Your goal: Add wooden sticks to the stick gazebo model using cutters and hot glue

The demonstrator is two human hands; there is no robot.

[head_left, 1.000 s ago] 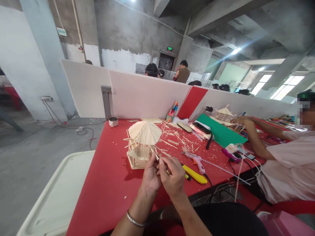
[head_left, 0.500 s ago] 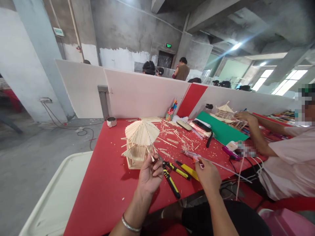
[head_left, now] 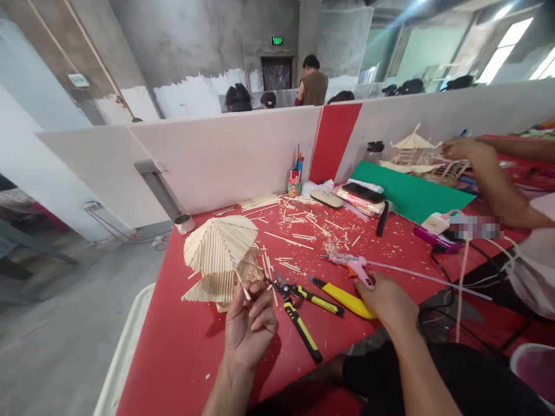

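My left hand (head_left: 251, 323) pinches a short thin wooden stick (head_left: 243, 285) between thumb and fingertips. The stick is tilted in front of a small pavilion model (head_left: 221, 245) built of round wooden sticks, with a cone-like roof. Whether the stick touches the model I cannot tell. At the right, the fingers of my right hand (head_left: 388, 300) are closed around the handle end of a pink hot glue gun (head_left: 351, 263), its nozzle pointing left. Under that hand's fingertips lies the end of a yellow utility knife (head_left: 344, 297). Yellow-black pliers (head_left: 301, 326) lie spread between my hands.
Loose sticks and scraps (head_left: 299, 236) litter the red table (head_left: 173, 346). Behind stand a pen holder (head_left: 294, 186), a phone (head_left: 363, 192) and a cup (head_left: 184, 223). A green board (head_left: 416, 193) and power strip (head_left: 472, 226) lie right, near a co-worker's arm (head_left: 494, 167).
The view has tilted down and shifted. My right hand has slid back along the glue gun, so more of its handle shows. My left hand still holds the stick near the model.
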